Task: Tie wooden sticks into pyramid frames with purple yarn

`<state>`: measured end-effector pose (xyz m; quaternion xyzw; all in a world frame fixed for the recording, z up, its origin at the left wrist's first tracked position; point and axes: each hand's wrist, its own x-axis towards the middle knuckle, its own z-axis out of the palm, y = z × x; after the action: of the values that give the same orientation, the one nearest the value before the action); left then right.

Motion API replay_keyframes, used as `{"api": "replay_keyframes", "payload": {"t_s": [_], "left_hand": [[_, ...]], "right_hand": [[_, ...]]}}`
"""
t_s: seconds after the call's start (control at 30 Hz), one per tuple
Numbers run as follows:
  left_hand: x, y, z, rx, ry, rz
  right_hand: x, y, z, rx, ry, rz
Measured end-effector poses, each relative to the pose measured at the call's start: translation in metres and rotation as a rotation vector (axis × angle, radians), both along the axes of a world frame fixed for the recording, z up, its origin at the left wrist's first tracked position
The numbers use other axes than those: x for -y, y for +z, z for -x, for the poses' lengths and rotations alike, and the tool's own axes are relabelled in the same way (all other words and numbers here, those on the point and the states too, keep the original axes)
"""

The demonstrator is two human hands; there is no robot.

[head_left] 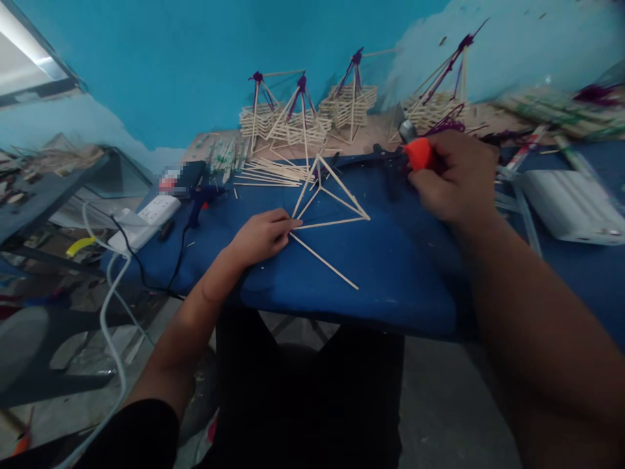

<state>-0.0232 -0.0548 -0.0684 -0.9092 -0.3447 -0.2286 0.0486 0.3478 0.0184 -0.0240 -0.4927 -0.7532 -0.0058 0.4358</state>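
Wooden stick frame on blue tabletop, left hand pinching its left corner, right hand raised, clenched round orange-handled tool, purple-topped stick structures behind

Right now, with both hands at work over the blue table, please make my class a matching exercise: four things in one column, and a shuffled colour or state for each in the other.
Column one
1. Left hand
2. Right hand
3. Power strip
4. Glue gun

Column two
A. White, with several sockets
B. Gripping an orange-handled tool
C. Blue, with a dark cord
D. Holding a corner of the stick frame

Right pairs: 1-D, 2-B, 3-A, 4-C
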Motion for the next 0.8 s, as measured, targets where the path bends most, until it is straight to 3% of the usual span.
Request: {"api": "replay_keyframes", "payload": {"t_s": [0.23,0.4,0.53,0.6,0.7,0.8], "left_hand": [[-0.001,0.001,0.001,0.108,0.084,0.090],[-0.001,0.001,-0.001,0.192,0.066,0.124],[-0.001,0.002,0.000,0.260,0.016,0.145],[-0.002,0.003,0.001,0.284,0.017,0.161],[-0.002,0.005,0.003,0.272,0.057,0.195],[-0.003,0.005,0.003,0.261,0.115,0.218]], "right_hand": [[0.002,0.002,0.001,-0.078,0.056,0.013],[0.013,0.017,0.037,-0.306,0.232,0.114],[0.034,0.037,0.076,-0.207,0.407,0.194],[0.042,0.039,0.088,-0.206,0.426,0.119],[0.049,0.029,0.087,-0.056,0.512,0.084],[0.050,0.013,0.076,0.294,0.663,0.154]]}}
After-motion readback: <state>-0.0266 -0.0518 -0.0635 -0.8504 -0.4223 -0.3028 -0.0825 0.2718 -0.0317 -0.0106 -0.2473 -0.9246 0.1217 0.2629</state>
